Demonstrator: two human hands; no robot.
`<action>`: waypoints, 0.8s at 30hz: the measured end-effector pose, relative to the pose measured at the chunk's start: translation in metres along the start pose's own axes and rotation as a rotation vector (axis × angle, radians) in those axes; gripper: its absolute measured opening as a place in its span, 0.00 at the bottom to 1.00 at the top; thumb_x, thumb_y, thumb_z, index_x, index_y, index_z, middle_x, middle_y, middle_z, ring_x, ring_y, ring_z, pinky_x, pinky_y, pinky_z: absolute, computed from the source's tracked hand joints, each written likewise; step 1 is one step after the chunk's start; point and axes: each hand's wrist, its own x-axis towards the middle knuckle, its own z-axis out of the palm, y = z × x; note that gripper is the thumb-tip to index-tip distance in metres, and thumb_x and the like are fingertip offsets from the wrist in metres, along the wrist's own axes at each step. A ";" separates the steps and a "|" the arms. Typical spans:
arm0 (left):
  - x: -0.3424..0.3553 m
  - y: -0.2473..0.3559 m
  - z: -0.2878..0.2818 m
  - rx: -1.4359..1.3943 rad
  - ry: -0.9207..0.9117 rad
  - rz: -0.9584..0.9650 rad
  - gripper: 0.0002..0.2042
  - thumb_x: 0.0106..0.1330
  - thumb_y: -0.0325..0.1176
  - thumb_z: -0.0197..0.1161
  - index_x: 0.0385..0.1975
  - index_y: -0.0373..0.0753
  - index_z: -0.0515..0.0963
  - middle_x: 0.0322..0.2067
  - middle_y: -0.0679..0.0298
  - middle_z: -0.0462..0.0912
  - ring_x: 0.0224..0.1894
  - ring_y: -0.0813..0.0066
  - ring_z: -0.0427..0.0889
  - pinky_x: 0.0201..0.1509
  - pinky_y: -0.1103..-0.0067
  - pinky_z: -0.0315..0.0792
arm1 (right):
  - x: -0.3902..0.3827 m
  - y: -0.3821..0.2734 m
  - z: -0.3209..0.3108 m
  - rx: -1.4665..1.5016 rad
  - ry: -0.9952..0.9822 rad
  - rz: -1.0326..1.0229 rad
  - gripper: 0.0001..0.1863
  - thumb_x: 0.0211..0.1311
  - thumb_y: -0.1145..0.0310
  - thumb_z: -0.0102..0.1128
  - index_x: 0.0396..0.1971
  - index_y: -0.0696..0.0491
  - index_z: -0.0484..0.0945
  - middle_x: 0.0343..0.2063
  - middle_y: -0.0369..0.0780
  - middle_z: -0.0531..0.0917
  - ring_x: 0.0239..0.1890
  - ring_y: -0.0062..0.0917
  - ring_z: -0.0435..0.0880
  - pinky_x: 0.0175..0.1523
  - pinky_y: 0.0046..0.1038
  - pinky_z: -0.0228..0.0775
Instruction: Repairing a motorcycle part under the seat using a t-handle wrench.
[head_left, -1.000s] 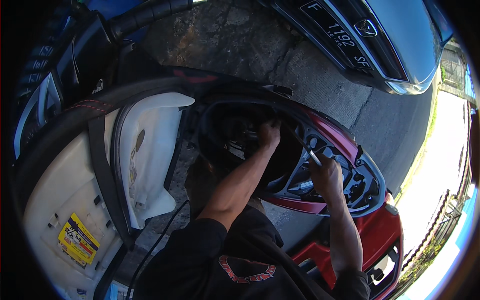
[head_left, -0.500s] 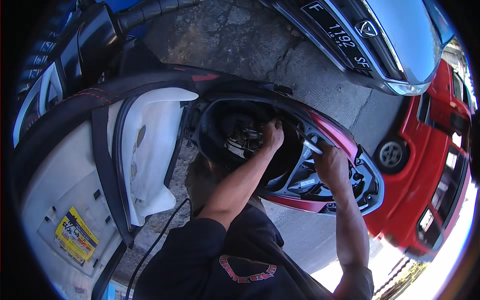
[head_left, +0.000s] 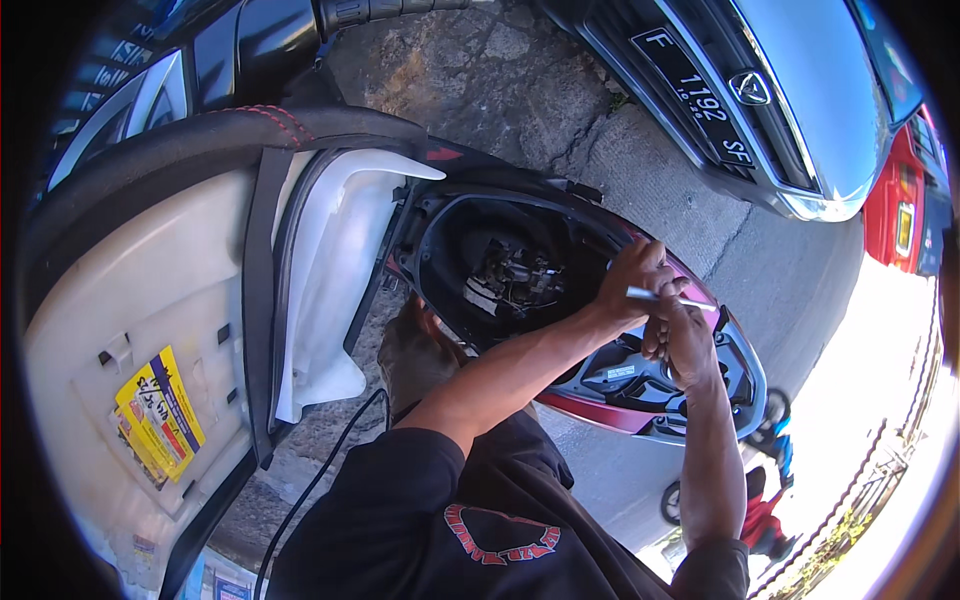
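Observation:
In my right hand (head_left: 686, 335), closed fingers grip a slim silver rod-shaped tool (head_left: 652, 294). My left hand (head_left: 632, 284) meets it at the tool, fingers curled; what they pinch, if anything, is hidden. Both hands are over the right rim of the scooter's underseat compartment (head_left: 455, 215), beside its red side panel (head_left: 693, 287). Deep in the dark opening, metal engine parts (head_left: 515, 280) with thin cables or hoses show uncovered. The tool's far end cannot be made out behind the hands.
At left the scooter's seat (head_left: 150, 250) stands raised, a white liner piece (head_left: 335, 270) beside it. A black cable (head_left: 325, 465) hangs near my left arm. A parked silver-blue car (head_left: 800, 90) is ahead; a red vehicle (head_left: 900, 200) and a motorbike rider (head_left: 765, 515) are at right.
My left hand has come out of the compartment and moved right to my right hand. The tool has left the opening. The red vehicle has passed farther off, and a rider has appeared.

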 end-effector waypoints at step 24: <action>0.004 -0.007 -0.001 0.194 0.073 0.207 0.13 0.63 0.37 0.64 0.18 0.37 0.77 0.25 0.60 0.72 0.33 0.62 0.72 0.39 0.66 0.67 | -0.014 -0.059 -0.006 -1.541 0.404 -0.168 0.16 0.61 0.69 0.54 0.44 0.58 0.84 0.31 0.46 0.87 0.39 0.32 0.87 0.48 0.31 0.77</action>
